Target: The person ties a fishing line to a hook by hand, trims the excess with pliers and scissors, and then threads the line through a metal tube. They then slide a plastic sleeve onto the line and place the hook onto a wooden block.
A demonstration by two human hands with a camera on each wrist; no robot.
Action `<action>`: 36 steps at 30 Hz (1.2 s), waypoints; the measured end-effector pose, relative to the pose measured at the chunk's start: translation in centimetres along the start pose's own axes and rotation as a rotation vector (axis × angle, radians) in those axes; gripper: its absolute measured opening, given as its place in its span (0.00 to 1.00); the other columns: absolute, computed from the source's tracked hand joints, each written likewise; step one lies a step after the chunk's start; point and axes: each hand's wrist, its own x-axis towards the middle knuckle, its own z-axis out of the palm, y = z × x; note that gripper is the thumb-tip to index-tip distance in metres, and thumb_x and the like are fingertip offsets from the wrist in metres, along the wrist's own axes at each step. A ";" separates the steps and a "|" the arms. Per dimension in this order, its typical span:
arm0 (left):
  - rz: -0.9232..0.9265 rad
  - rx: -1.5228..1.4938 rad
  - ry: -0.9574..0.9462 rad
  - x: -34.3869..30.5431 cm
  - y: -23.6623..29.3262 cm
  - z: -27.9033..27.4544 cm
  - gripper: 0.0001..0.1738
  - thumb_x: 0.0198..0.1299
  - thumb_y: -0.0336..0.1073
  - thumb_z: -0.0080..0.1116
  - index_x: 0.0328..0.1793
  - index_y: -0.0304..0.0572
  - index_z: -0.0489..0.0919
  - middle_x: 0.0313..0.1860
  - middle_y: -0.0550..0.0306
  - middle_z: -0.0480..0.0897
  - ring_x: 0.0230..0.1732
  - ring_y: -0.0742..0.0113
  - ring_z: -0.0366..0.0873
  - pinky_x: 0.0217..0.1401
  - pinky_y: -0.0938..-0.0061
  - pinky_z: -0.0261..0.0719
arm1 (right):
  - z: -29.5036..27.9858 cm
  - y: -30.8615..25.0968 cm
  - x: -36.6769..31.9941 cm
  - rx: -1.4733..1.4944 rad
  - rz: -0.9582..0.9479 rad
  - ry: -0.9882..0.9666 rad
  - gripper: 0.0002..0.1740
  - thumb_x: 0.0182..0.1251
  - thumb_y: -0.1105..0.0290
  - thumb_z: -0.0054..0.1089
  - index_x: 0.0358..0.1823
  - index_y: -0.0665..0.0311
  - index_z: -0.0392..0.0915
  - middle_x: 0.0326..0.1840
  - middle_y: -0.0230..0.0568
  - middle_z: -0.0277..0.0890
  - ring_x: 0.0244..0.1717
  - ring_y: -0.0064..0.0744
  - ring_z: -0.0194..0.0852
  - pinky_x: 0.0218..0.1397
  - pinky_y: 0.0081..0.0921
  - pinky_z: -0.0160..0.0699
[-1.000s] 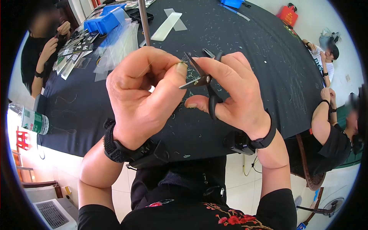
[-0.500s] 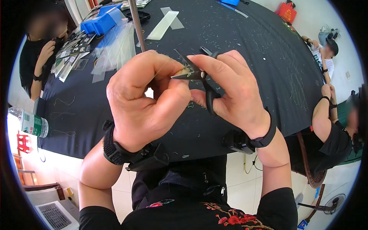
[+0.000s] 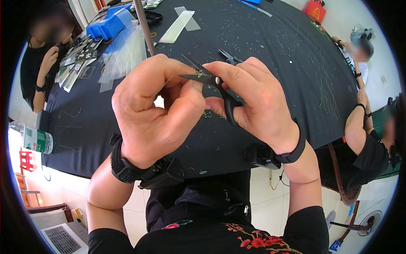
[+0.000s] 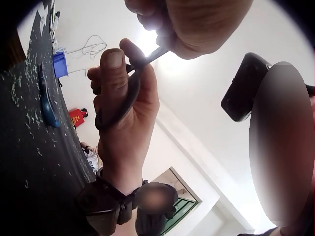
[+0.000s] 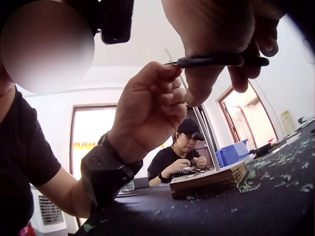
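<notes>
My left hand [image 3: 156, 110], thumb and forefinger together, pinches a tiny greenish piece [image 3: 199, 74] with a fine thread [image 3: 168, 80] running back over the fingers. The piece's exact kind I cannot tell. In my right hand [image 3: 260, 95] are black-handled scissors [image 3: 218, 80], thumb through one loop. Their blades stand apart in a narrow V, pointing left across the left fingertips, right at the greenish piece. The left wrist view shows the black handle loop [image 4: 129, 101] around the right thumb. In the right wrist view, the scissors' handle [image 5: 209, 61] lies level above the left fingertips.
Pliers [image 3: 228, 56] lie beyond the scissors on the black tablecloth [image 3: 270, 38], among scattered green clippings. Left of centre rise a metal pole [image 3: 144, 27] on a wooden block [image 5: 211, 182], clear plastic sheets [image 3: 122, 59] and a blue bin [image 3: 103, 26]. Other people sit around the table.
The scissors have moved left and slightly up, so their blades now reach across the left fingertips. My right thumb has come up close to the left hand, which has shifted slightly left.
</notes>
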 end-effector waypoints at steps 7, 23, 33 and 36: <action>-0.047 -0.005 0.004 0.0 0.2 0.0 0.04 0.42 0.22 0.57 0.25 0.37 0.75 0.16 0.65 0.71 0.16 0.84 0.63 0.18 0.87 0.61 | -0.2 -0.2 0.0 -0.002 0.028 0.015 0.17 0.46 0.63 0.65 0.38 0.59 0.74 0.17 0.34 0.67 0.21 0.33 0.65 0.27 0.26 0.65; -0.271 -0.328 -0.052 -0.1 0.8 -0.3 0.03 0.49 0.21 0.54 0.30 0.34 0.74 0.22 0.67 0.73 0.23 0.85 0.66 0.24 0.89 0.65 | -0.3 -0.2 -0.1 0.017 0.047 0.016 0.19 0.43 0.61 0.67 0.37 0.58 0.75 0.16 0.34 0.65 0.20 0.33 0.64 0.25 0.25 0.64; -0.311 -0.431 -0.040 0.0 0.6 -0.5 0.00 0.52 0.23 0.54 0.30 0.34 0.75 0.22 0.66 0.73 0.23 0.84 0.65 0.24 0.88 0.63 | -0.5 -0.4 0.1 0.127 0.040 0.058 0.21 0.41 0.62 0.69 0.38 0.59 0.75 0.20 0.34 0.69 0.21 0.35 0.65 0.27 0.25 0.66; -0.343 -0.469 -0.044 0.2 0.6 -0.7 0.00 0.52 0.24 0.54 0.31 0.34 0.75 0.22 0.66 0.73 0.23 0.84 0.66 0.24 0.87 0.63 | -0.2 -0.1 -0.1 0.293 0.200 0.051 0.23 0.41 0.63 0.71 0.38 0.61 0.72 0.21 0.37 0.71 0.21 0.38 0.68 0.26 0.25 0.67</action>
